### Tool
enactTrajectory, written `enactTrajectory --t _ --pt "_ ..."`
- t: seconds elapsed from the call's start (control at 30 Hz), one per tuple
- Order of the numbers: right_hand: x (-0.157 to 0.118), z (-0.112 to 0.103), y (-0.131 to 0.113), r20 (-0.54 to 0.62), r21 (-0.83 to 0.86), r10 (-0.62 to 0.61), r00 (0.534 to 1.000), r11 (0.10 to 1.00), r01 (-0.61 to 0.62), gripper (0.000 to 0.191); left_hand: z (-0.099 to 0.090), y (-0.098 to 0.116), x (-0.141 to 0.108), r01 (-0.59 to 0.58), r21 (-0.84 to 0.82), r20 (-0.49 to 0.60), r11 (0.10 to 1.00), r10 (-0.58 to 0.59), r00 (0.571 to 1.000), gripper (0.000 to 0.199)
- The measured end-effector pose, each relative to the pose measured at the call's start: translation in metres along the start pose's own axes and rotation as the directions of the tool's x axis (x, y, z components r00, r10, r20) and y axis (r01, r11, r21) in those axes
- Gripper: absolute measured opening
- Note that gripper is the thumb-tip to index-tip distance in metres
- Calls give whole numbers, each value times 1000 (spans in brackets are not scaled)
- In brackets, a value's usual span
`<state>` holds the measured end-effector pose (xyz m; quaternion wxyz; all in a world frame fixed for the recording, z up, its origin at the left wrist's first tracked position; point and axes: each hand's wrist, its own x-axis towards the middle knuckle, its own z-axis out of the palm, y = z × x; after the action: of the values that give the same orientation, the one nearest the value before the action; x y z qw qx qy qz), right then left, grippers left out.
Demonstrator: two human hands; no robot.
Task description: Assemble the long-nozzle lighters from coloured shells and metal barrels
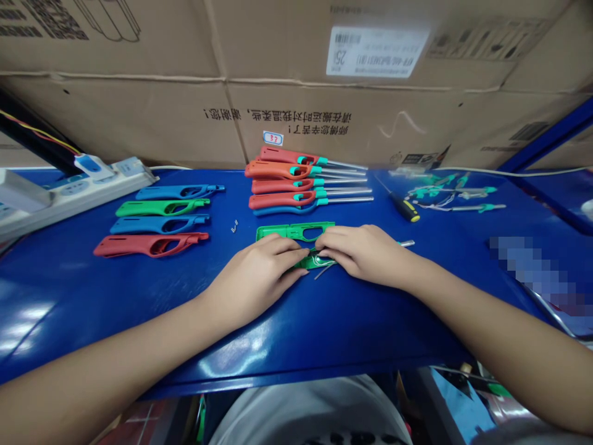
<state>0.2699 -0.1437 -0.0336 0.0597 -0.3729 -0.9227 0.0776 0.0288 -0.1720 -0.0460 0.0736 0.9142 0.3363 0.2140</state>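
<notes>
Both hands meet over an opened green lighter shell (317, 261) with thin wires in it. My left hand (262, 275) closes its fingers on the shell's left part. On its right part my right hand (364, 254) has its fingers pinched together, and a metal tube tip (407, 243) sticks out beyond that hand. A thin grey wire (323, 272) hangs out below the fingertips. Just behind lies the other green shell half (287, 232), partly hidden by the fingers. Much of the inside of the held shell is covered by my fingers.
Red lighters (278, 185) with metal tubes are stacked behind. Blue, green and red shells (148, 245) lie left, near a white power strip (83, 191). Small metal pieces (234, 227) lie between. Rightward are a screwdriver (407, 209) and wired lighter parts (463, 193). Cardboard boxes (287, 99) stand behind.
</notes>
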Motion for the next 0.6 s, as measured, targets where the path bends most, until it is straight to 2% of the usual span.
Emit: enactTrajectory --t 0.33,0.6 --pt "2 0 -4 -7 26 57 998 998 -56 17 -2 4 0 3 64 34 998 -6 999 27" --pt "0 0 -1 -3 29 7 1000 1000 -7 17 -3 4 1 12 95 76 995 -20 997 29"
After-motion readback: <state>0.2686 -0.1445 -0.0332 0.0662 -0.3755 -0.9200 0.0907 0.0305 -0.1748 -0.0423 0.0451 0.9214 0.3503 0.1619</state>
